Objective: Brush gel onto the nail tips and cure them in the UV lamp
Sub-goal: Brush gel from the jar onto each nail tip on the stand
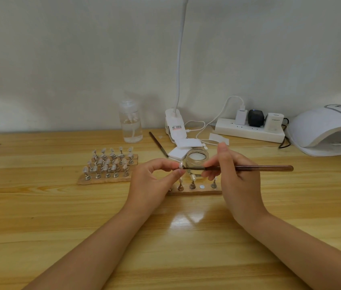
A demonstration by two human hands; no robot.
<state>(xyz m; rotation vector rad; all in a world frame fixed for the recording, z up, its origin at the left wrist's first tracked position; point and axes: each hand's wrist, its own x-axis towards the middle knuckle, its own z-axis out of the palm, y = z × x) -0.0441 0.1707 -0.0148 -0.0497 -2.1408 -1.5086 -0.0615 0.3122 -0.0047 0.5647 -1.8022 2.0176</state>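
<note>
Above the wooden table [60,216], left hand [155,181] pinches one nail tip [180,164]; right hand [234,174] pinches one brush [249,168], bristles touching it. One gel jar [196,160] behind; one UV lamp [328,130] far right.

UV lamp [324,130] cut off rightward

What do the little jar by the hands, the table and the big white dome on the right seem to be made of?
The jar looks like clear glass: you see through its wall and it glints. The table looks like pale wood or a wood-look laminate, with visible grain and a glossy sheen reflecting light. The dome, a UV lamp, looks like smooth white plastic with a soft shine.
</note>
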